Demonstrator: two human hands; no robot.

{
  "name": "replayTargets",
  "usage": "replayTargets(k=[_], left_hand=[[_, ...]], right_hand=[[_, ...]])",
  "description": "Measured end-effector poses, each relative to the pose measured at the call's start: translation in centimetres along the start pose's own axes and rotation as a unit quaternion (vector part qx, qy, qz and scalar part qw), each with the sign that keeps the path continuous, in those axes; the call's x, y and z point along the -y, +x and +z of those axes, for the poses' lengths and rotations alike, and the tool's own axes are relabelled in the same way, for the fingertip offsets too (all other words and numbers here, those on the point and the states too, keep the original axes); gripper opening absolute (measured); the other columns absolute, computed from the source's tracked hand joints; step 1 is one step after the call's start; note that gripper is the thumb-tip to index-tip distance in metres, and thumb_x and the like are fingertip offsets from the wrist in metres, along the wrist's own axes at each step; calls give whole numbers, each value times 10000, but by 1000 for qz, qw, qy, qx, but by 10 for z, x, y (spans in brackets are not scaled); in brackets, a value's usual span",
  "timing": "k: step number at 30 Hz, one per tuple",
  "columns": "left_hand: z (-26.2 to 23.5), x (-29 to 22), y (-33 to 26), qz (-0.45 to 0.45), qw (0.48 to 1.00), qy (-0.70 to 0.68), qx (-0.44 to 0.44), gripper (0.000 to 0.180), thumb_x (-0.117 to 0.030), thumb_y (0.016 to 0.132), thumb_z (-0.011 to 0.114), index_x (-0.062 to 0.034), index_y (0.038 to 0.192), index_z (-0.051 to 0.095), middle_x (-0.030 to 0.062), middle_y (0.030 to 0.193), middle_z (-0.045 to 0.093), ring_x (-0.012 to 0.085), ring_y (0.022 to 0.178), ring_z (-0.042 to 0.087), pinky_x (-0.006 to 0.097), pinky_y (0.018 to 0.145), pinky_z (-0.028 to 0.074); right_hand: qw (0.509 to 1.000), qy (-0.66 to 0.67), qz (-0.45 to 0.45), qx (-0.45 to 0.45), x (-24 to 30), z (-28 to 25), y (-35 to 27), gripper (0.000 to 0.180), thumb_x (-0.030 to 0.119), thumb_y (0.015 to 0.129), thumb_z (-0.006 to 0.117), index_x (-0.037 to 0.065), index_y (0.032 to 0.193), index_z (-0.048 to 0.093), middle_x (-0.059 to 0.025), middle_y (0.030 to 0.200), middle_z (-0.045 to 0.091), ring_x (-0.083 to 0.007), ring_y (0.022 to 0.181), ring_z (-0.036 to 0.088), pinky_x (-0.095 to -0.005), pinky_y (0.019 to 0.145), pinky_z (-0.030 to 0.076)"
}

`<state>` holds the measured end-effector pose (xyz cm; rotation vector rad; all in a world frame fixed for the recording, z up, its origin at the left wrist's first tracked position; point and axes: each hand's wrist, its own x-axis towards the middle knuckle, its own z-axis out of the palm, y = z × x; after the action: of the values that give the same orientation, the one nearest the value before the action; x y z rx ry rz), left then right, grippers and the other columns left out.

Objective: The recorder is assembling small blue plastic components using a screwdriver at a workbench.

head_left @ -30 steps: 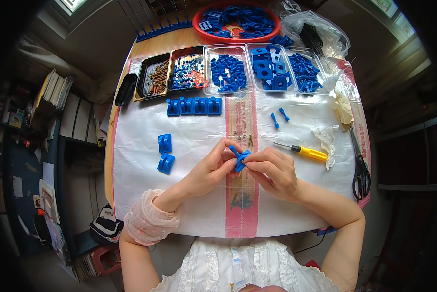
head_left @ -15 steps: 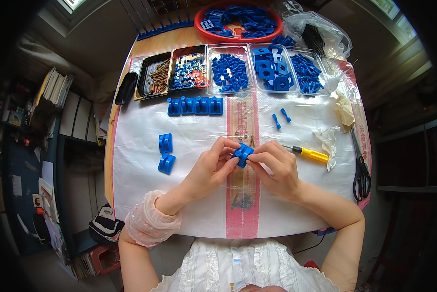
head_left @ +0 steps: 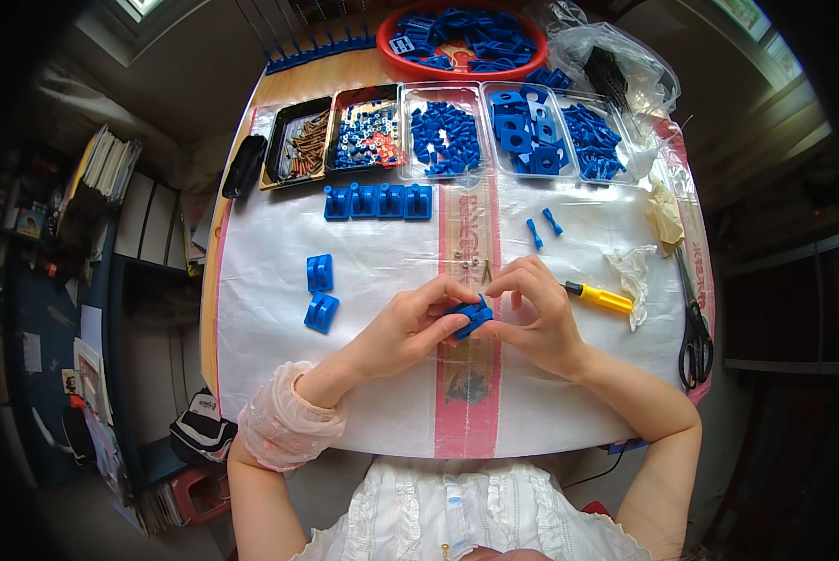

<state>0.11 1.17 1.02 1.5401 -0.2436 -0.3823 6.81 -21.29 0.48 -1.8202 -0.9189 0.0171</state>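
Over the striped middle of the table covering, my left hand [head_left: 408, 323] pinches a small blue plastic block [head_left: 473, 319] between thumb and fingers. My right hand [head_left: 543, 318] is at the block's right side, its thumb against it and its index finger bent above the top. Fingers cover part of the block. Just beyond lie small screws [head_left: 486, 271] and a few tiny nuts [head_left: 466, 266]. To the left rest two blue pieces with curved ribs, a farther one [head_left: 319, 273] and a nearer one [head_left: 321, 312]. A yellow-handled screwdriver [head_left: 605, 298] lies right of my right hand.
Several blue assembled pieces [head_left: 377, 202] stand in a row before trays of screws [head_left: 307, 145], nuts [head_left: 363, 136] and blue parts [head_left: 445, 131]. Two blue pegs [head_left: 543, 227] lie at right, near crumpled paper [head_left: 630, 280] and black scissors [head_left: 694, 341]. A red basin [head_left: 387, 61] stands behind.
The blue block has tilted and moved slightly nearer to me. My right fingers have lifted from its side and now arch over it, with the thumb lower.
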Motion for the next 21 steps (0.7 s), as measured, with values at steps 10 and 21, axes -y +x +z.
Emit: replayTargets(k=[10, 21], left_hand=[[-2, -6, 0, -17, 1000, 7, -14, 250, -54, 1027, 599, -20, 1244, 481, 87, 1115, 663, 110, 984, 658, 251, 804, 564], [-4, -4, 0, 14, 999, 36, -24, 131, -59, 1035, 587, -9, 1150, 550, 76, 976, 706, 105, 876, 680, 256, 736, 559]], right_hand=[[999, 0, -4, 51, 0, 2, -6, 376, 137, 765, 864, 68, 1089, 686, -67, 910, 669, -239, 803, 618, -362, 709, 504], [993, -51, -81, 66, 4, 0, -1, 318, 156, 778, 837, 72, 1030, 662, -65, 870, 650, -242, 787, 630, -371, 680, 507]])
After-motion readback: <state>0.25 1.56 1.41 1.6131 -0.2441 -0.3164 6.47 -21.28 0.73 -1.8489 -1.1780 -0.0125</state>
